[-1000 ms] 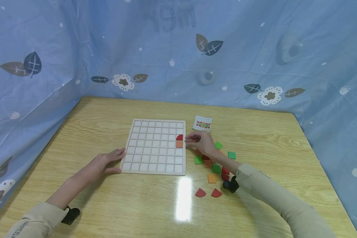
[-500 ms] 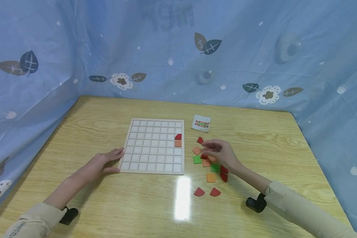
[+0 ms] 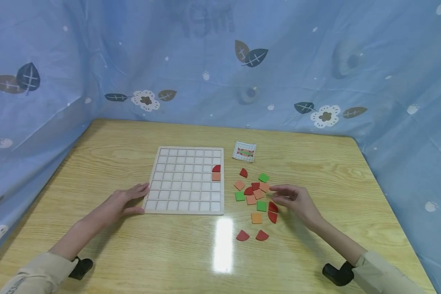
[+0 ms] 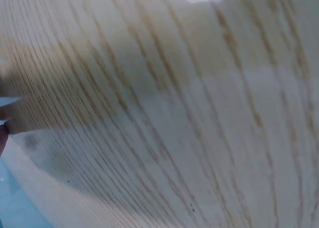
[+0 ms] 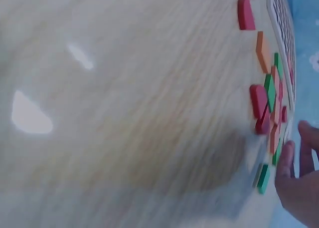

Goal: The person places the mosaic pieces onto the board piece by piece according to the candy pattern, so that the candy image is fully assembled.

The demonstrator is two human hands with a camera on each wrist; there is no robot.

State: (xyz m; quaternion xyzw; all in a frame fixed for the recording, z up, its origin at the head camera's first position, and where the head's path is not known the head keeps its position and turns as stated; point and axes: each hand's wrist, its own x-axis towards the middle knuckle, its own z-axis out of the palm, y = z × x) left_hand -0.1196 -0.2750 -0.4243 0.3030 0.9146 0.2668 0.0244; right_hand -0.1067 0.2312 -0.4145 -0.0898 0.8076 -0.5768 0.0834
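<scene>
My left hand (image 3: 126, 201) lies at the left edge of the white grid board (image 3: 183, 185), its fingertips and thumb touching the frame. On the board's right column sit a red quarter-circle tile (image 3: 216, 168) and an orange square tile (image 3: 216, 177). My right hand (image 3: 294, 202) hovers at the right of the loose tiles with fingers loosely bent, its fingertips beside an orange square (image 3: 264, 187). No tile shows between them. In the right wrist view a green square tile (image 5: 264, 178) lies on the table near that hand (image 5: 301, 180); the head view hides it.
Several loose red, orange and green tiles (image 3: 251, 199) cluster right of the board. Two red quarter-circles (image 3: 262, 235) lie nearer me. A small printed pattern card (image 3: 244, 152) lies beyond the cluster. Blue patterned cloth (image 3: 213, 73) hangs behind the wooden table (image 3: 150, 253).
My right hand has drawn back from the board's right edge, across the loose tiles to their right side, uncovering them. My left hand stays at the board. The head view has shifted slightly.
</scene>
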